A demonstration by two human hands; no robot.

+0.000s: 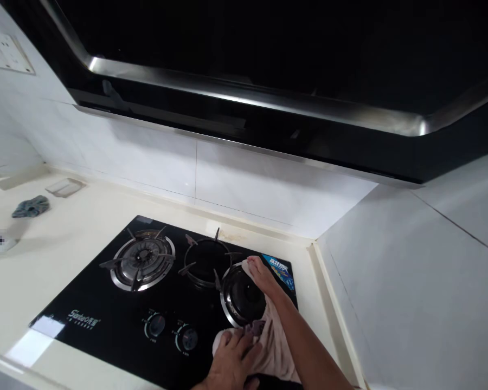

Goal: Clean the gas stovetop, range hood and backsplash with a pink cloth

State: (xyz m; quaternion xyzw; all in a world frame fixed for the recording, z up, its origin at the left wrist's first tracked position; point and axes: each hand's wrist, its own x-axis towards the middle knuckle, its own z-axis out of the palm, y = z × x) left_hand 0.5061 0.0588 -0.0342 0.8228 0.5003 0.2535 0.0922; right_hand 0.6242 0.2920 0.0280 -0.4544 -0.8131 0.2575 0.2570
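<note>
A pale pink cloth (277, 346) lies over the front right of a black glass gas stove (117, 330) and reaches up to the right burner (244, 298). My right hand (262, 275) presses one end of it, fingers closed, against the back edge of that burner's metal ring. Nearer the front, my left hand (233, 355) has its fingers bent over a bunched part of the cloth. No pan support sits on the right burner. A dark pan support (203, 285) rests on the glass between the two burners.
The left burner (143, 259) carries its own pan support. Two knobs (156, 325) are at the stove's front. A black range hood (244, 116) overhangs from above. On the counter (77, 216) at left are a crumpled grey-green cloth (31, 207) and a clear tray (65, 187). Tiled walls stand behind and right.
</note>
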